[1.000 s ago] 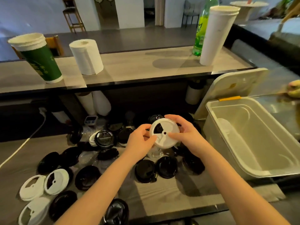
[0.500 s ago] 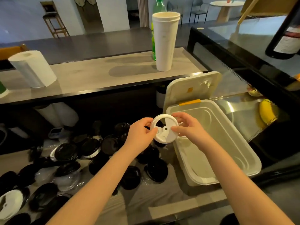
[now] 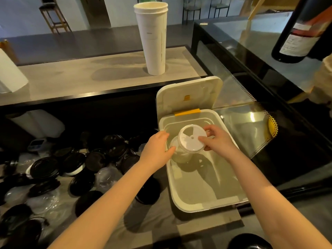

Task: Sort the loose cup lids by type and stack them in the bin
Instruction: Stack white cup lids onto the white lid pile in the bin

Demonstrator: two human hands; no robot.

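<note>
The white sip lid (image 3: 192,137), over the counter's pile a second ago, is now hanging above the open bin (image 3: 222,200), tilted, the right hand (image 3: 218,141) pinching its rim. The left hand (image 3: 156,150) is letting go, fingers loosening beside the lid. Inside, a pale stack seems to be waiting; black lids (image 3: 75,164) are remaining unsorted.

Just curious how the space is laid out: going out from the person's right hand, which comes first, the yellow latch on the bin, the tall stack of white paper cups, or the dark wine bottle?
From the right hand:
1. Yellow latch on the cream plastic bin, at its far rim, just beyond the hand.
2. Tall stack of white paper cups, on the raised counter, beyond and left.
3. Dark wine bottle, upper right.
</note>
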